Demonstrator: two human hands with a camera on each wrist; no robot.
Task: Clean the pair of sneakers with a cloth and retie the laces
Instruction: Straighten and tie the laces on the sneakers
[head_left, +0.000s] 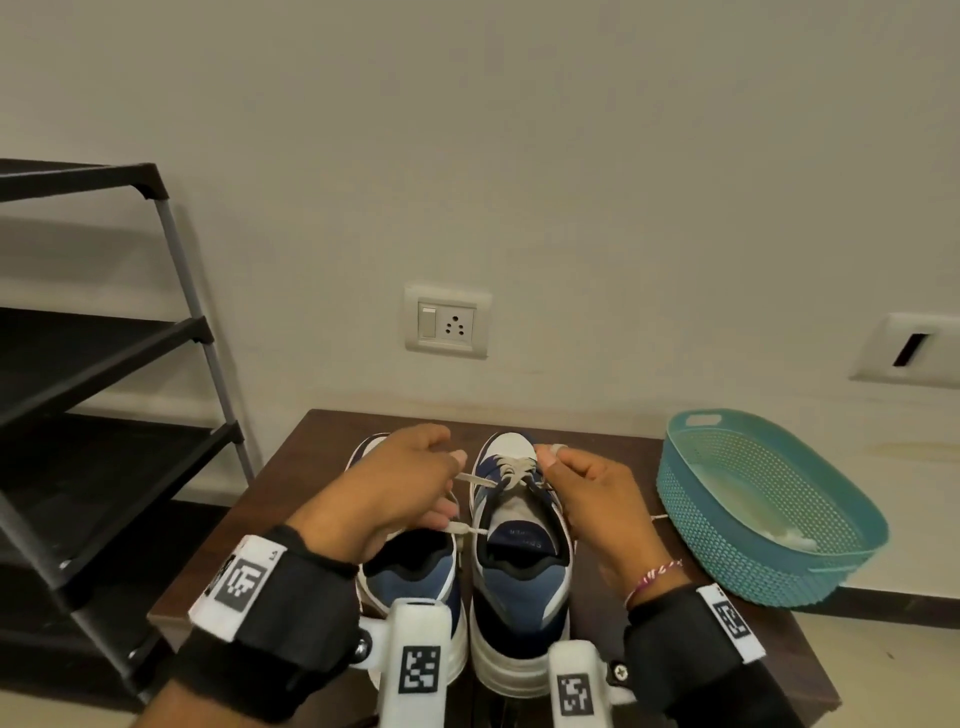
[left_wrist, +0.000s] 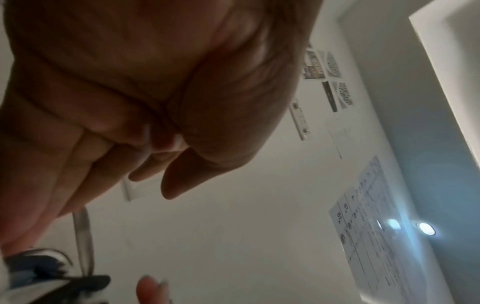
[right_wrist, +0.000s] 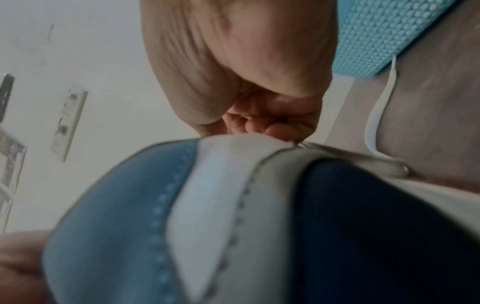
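Note:
Two blue, navy and white sneakers stand side by side on a dark wooden table (head_left: 291, 467), toes toward the wall. My left hand (head_left: 410, 483) hovers over the left sneaker (head_left: 415, 577) and pinches a grey lace end (head_left: 475, 479) running from the right sneaker (head_left: 519, 571). In the left wrist view that lace (left_wrist: 83, 236) hangs below the curled fingers (left_wrist: 109, 156). My right hand (head_left: 582, 483) is at the right sneaker's far side, its fingers (right_wrist: 272, 121) curled on the other lace (right_wrist: 374, 123) by the upper (right_wrist: 207, 205). No cloth is visible.
A teal perforated plastic basket (head_left: 769, 514) stands at the table's right edge, close to my right hand. A black multi-tier shoe rack (head_left: 104, 364) stands at the left. A wall socket (head_left: 447, 322) is behind the table.

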